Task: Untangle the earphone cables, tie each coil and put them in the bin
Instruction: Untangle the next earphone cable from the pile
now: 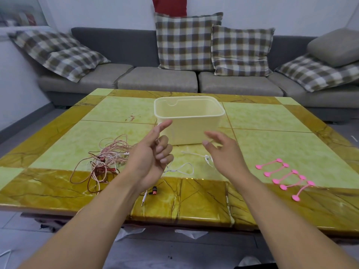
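Observation:
A cream plastic bin (194, 131) stands open at the middle of the table. Left of my hands lies a tangle of pink and red earphone cables (104, 160); a red earbud (155, 190) and a jack plug (143, 200) trail from it toward the front edge. A white earphone cable (186, 168) lies looped on the table between my hands. My left hand (153, 154) is raised in front of the bin, fingers curled round a thin strand of this white cable, index finger extended. My right hand (221, 152) hovers beside it with fingers spread and nothing clearly held.
Several pink silicone cable ties (285, 177) lie in a row on the table (272, 121) at the right. A grey sofa (155, 80) with checked cushions runs along the far side. White scraps lie on the floor under the front edge.

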